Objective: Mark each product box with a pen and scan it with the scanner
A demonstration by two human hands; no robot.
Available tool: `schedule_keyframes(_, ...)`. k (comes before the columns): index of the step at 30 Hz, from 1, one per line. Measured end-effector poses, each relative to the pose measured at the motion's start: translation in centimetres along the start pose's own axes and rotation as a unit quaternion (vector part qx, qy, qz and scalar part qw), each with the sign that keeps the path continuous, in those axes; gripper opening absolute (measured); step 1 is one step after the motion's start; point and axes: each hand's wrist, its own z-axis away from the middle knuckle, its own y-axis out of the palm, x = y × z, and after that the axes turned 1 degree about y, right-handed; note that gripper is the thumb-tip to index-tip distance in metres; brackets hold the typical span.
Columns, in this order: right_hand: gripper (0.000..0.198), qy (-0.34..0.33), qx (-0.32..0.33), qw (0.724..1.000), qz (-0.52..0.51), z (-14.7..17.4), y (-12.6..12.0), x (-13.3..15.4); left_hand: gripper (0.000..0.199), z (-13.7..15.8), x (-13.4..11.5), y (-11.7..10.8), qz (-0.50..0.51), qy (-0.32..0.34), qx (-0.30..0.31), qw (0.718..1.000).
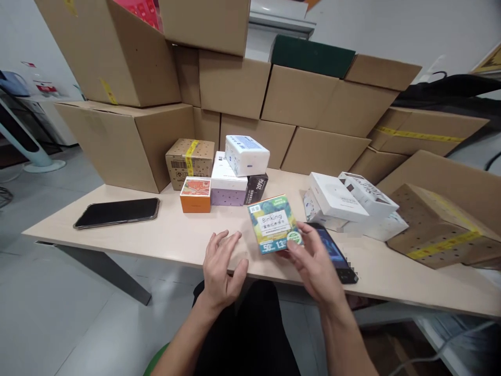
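Plain blk trousers [268, 324] w/ matte look, both forearms [190, 334] bare, L & R hands [221, 271] ditto

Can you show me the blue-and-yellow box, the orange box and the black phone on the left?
Blue-and-yellow box [274, 224]: head view, middle of its printed face.
Orange box [195, 201]: head view, its front side.
Black phone [117, 213]: head view, middle of its dark screen.

1 tower fan [23, 137], far left | cardboard boxes [230, 81] stacked at back | 1 phone [117, 213] flat, left
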Motion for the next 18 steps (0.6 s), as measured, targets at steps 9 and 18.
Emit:
schedule_keyframes(9, 0.04, -0.078, 0.017, 0.961, 0.264, -1.0, 3.6, -3.2, 0.047, -0.4, 0.2, 0.2, -0.015, -0.077, 0.018, 0.997)
schedule_keyframes(18, 0.046, -0.088, -0.011, 0.937, 0.339, -1.2, 3.2, -4.4, 0.039, -3.6, 0.0, 0.5, 0.065, -0.259, 0.082, 0.96)
